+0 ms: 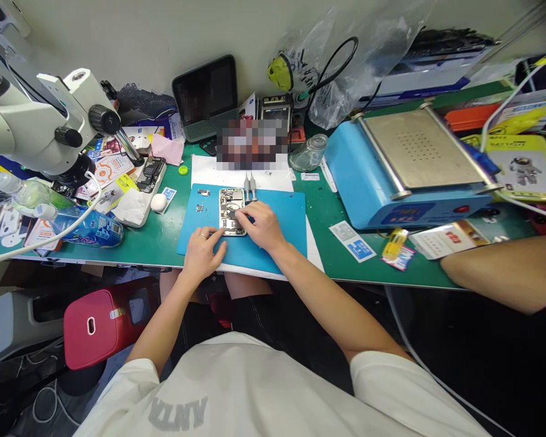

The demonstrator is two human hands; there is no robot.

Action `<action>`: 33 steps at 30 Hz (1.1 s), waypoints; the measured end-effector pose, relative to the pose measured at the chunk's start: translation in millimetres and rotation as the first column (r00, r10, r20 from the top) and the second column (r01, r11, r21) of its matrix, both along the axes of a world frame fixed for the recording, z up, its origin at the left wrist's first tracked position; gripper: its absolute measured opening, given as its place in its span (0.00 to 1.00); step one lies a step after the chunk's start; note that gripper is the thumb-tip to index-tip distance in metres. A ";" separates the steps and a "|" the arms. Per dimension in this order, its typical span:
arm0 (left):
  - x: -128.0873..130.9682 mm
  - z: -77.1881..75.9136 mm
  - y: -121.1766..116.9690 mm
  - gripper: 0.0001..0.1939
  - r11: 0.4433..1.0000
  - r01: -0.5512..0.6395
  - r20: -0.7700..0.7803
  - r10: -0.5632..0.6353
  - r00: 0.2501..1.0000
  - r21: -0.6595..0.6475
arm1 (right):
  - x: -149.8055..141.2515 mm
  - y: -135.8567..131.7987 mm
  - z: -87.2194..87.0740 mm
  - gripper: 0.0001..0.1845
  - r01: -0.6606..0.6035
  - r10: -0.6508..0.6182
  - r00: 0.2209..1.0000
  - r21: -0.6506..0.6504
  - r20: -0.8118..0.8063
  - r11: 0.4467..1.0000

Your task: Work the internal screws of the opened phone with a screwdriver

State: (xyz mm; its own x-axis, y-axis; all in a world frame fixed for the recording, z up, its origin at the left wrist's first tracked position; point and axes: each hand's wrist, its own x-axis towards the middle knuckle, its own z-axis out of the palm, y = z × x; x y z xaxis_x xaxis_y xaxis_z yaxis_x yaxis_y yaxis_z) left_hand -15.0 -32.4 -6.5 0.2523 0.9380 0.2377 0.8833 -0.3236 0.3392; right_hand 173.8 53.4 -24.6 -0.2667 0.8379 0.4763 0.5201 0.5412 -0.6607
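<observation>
An opened smartphone (225,209) with its inner parts bare lies on a blue work mat (282,243). My left hand (203,252) rests on the mat at the phone's lower left corner, thumb apart from the fingers and nothing seen in it. Over the phone's right side, my right hand (262,226) has its fingertips pinched together; what they hold, if anything, is too small to make out. Two slim screwdrivers (250,185) lie just above the right hand. Left of the phone are small phone parts (203,193).
A microscope (59,127) overhangs the bench at left, above bottles (86,224). At right sits a blue heating plate (359,176), with a glass jar (308,152) beside it. Another person's arm (505,273) reaches over the right edge. A tablet-like screen (204,91) leans behind.
</observation>
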 end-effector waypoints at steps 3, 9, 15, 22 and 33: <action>1.9 0.3 0.2 0.23 1.000 0.021 -0.051 -0.021 0.998 -0.005 | 0.3 0.6 -1.1 0.15 -0.009 0.009 1.000 -0.002 -0.007 1.000; 3.4 0.2 0.1 0.25 1.000 0.025 -0.093 -0.026 0.995 -0.006 | 0.3 1.4 -2.7 0.16 -0.029 0.029 0.999 -0.008 -0.026 1.000; 2.3 -1.6 -0.5 0.23 1.000 0.014 -0.078 -0.013 0.997 0.012 | 0.2 1.1 -1.9 0.16 -0.034 0.033 0.999 -0.017 -0.038 0.999; 2.3 -3.1 -0.6 0.22 1.000 0.014 -0.077 -0.012 0.997 0.022 | -0.1 0.8 1.0 0.17 -0.039 0.038 0.999 -0.025 -0.038 0.999; 3.8 -0.6 -0.8 0.24 1.000 0.015 -0.097 -0.012 0.995 0.027 | -0.9 0.0 0.9 0.18 -0.064 0.064 0.998 -0.007 -0.007 0.998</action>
State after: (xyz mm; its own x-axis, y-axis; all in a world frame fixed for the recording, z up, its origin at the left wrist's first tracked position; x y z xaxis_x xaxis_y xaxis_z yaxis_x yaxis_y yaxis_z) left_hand -11.1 -33.2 -7.1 0.2879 0.9278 0.2372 0.9070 -0.3436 0.2434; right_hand 172.9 53.4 -23.7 -0.3172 0.8227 0.4718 0.4801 0.5683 -0.6682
